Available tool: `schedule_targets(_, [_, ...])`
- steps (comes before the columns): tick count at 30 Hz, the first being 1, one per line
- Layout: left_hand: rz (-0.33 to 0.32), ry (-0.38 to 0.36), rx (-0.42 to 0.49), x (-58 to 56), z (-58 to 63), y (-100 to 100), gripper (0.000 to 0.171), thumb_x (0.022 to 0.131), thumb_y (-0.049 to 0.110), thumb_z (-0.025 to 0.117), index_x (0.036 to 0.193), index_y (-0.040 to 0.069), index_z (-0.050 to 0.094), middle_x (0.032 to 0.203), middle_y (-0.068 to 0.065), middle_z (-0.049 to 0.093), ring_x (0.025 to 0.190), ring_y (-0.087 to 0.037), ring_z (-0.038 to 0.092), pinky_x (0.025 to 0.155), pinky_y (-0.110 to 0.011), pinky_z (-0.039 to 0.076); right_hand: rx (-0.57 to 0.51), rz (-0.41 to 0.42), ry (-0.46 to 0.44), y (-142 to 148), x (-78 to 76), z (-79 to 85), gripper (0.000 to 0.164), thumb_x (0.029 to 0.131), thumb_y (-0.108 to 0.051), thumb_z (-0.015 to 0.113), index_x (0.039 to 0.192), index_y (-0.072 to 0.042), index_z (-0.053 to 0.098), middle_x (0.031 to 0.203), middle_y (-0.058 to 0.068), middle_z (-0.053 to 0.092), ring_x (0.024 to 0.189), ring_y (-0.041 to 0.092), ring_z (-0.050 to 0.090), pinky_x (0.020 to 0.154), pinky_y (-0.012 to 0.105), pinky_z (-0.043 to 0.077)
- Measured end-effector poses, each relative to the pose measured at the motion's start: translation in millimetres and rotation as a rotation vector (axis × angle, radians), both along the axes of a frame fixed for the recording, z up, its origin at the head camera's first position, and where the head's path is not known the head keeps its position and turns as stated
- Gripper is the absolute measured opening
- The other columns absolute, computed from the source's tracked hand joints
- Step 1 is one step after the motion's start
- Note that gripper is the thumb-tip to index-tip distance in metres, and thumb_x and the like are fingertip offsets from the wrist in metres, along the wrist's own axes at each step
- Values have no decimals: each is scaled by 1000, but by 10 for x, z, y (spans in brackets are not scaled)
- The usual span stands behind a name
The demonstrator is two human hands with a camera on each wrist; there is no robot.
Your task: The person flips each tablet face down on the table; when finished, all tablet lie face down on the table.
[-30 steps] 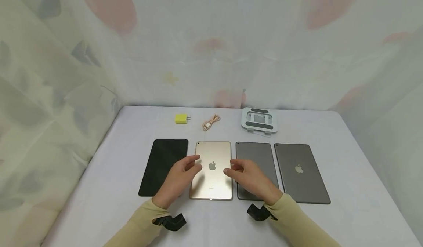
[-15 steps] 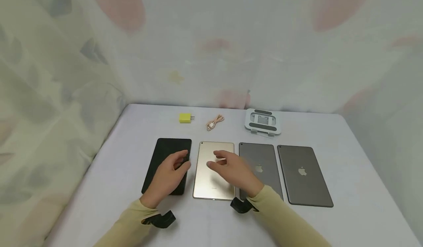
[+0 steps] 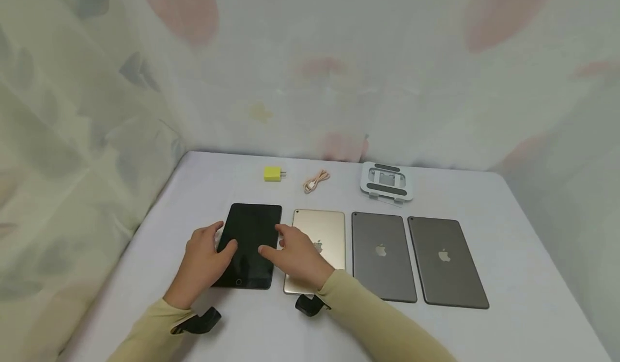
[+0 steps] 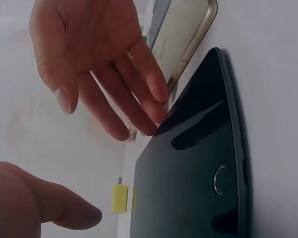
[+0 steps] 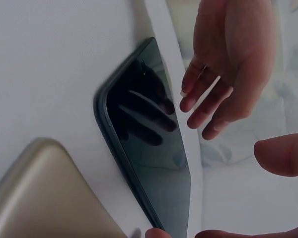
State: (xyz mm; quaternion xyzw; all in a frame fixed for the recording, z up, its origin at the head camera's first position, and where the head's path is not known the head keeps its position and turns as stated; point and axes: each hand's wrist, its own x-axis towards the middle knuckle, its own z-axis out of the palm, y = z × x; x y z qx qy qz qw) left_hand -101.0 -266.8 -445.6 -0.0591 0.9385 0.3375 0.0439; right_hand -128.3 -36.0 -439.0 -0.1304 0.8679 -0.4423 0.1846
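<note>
A black tablet [image 3: 252, 233] lies screen up at the left end of a row, its round home button [image 4: 220, 180] at the near edge. My left hand [image 3: 201, 257] hovers at its left edge, fingers spread and thumb over the glass. Over the right edge is my right hand [image 3: 300, 252], thumb above the screen and fingers beside the side edge; whether a fingertip touches there I cannot tell. The left wrist view shows the right hand's palm [image 4: 97, 39] reflected in the screen. A gold tablet [image 3: 329, 227], back up, lies partly hidden under the right hand.
Two grey tablets, one in the middle [image 3: 380, 227] and one at the right end [image 3: 448, 276], lie back up. Behind the row are a yellow charger plug [image 3: 273, 174], a bundled pinkish cable [image 3: 316, 181] and a folded white stand [image 3: 386, 182]. Patterned cloth [image 3: 315, 82] hangs behind the table.
Both hands have moved left, from either side of the gold tablet to either side of the black one. The tablets have stayed in place, while the head view has shifted slightly.
</note>
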Motion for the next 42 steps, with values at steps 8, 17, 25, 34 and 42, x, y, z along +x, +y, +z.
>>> schedule_targets(8, [3, -73, -28, 14, -38, -13, 71, 107, 34, 59, 158, -12, 42, 155, -42, 43, 142, -62, 42, 110, -72, 46, -24, -5, 16, -77, 73, -60, 73, 101, -46, 70, 157, -2, 53, 136, 17, 69, 120, 26, 68, 98, 42, 58])
schedule_targets(17, [-1, -77, 23, -87, 18, -5, 69, 108, 33, 55, 156, -14, 43, 152, -39, 55, 138, -54, 58, 109, -66, 53, -44, -11, 57, -107, 96, -75, 72, 101, -44, 69, 156, 0, 53, 149, 18, 64, 134, 31, 65, 111, 48, 55])
schedule_targets(25, [43, -135, 86, -120, 27, -13, 66, 108, 35, 54, 159, -6, 44, 156, -35, 53, 141, -52, 57, 110, -65, 53, -24, -4, 51, -63, 114, -51, 70, 101, -44, 68, 155, -2, 55, 149, 16, 65, 129, 29, 67, 111, 47, 55])
schedule_targets(34, [20, -148, 134, -113, 221, -128, 67, 109, 37, 54, 162, -3, 43, 160, -31, 50, 140, -49, 58, 108, -61, 54, -49, -4, 1, -36, 48, -5, 69, 100, -49, 70, 153, -6, 58, 104, 2, 66, 91, 15, 58, 79, 32, 49])
schedule_targets(42, [27, -146, 153, -98, 291, -191, 67, 110, 38, 55, 163, -1, 42, 161, -27, 52, 143, -47, 56, 109, -58, 55, -74, -12, -35, -24, 15, -4, 70, 101, -50, 68, 155, -8, 56, 141, 13, 71, 125, 24, 68, 103, 45, 57])
